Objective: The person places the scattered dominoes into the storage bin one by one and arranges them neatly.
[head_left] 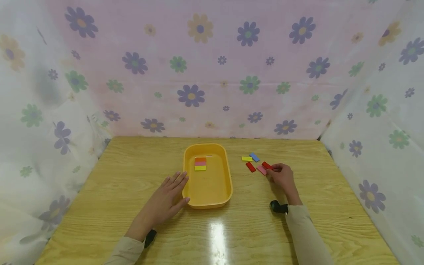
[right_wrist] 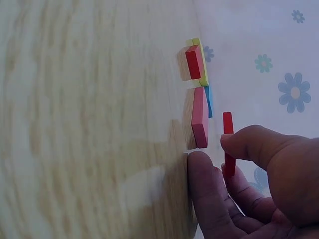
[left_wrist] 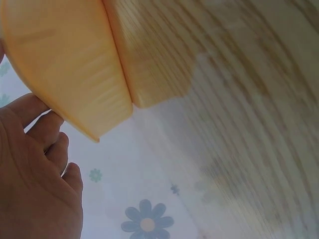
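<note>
My right hand pinches a red block between thumb and fingers. Just beside it lies a pink block on the table; a second red block, a yellow block and a blue block are grouped a little farther left. With fingers extended, my left hand rests against the left rim of a yellow plastic tray. Inside the tray, an orange block, a pink block and a yellow block lie side by side in one neat stack-like row.
The wood-grain table ends at a flowered cloth along the back, with cloth walls on both sides too. Dark wrist-worn devices sit at both wrists. Light glares off the table in front of the tray.
</note>
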{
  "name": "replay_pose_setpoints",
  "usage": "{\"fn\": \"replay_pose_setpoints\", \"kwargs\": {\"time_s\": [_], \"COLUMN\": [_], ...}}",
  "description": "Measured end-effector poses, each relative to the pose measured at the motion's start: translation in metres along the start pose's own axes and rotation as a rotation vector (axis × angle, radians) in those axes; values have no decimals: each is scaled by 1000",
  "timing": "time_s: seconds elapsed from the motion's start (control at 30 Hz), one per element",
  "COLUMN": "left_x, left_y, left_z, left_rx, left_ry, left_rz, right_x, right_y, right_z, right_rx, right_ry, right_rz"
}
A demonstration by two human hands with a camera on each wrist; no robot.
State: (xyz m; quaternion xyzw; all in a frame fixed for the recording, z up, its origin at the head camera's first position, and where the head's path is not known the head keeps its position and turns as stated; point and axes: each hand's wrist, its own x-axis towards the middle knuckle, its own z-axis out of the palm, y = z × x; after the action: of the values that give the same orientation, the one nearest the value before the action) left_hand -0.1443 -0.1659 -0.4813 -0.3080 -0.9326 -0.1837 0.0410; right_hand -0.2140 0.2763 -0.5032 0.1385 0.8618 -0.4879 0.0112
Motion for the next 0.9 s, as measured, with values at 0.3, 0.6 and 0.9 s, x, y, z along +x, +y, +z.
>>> {"fn": "replay_pose_setpoints", "kwargs": {"time_s": [0.3, 0.6, 0.9], "left_x": [0, 0, 1], "left_y": [1, -1, -1], "left_z": [-2, 0, 1], "left_rx": [5, 7, 5], "left_ry": [-27, -31, -34], "left_rz": [-14, -14, -13], "right_x": [-5, -9, -18], "right_y": [0, 4, 4], "right_z": [-1, -2, 0], "right_rx": [73, 101, 142], "right_ry": [-3, -3, 17], "right_rz": [11, 5, -144]}}
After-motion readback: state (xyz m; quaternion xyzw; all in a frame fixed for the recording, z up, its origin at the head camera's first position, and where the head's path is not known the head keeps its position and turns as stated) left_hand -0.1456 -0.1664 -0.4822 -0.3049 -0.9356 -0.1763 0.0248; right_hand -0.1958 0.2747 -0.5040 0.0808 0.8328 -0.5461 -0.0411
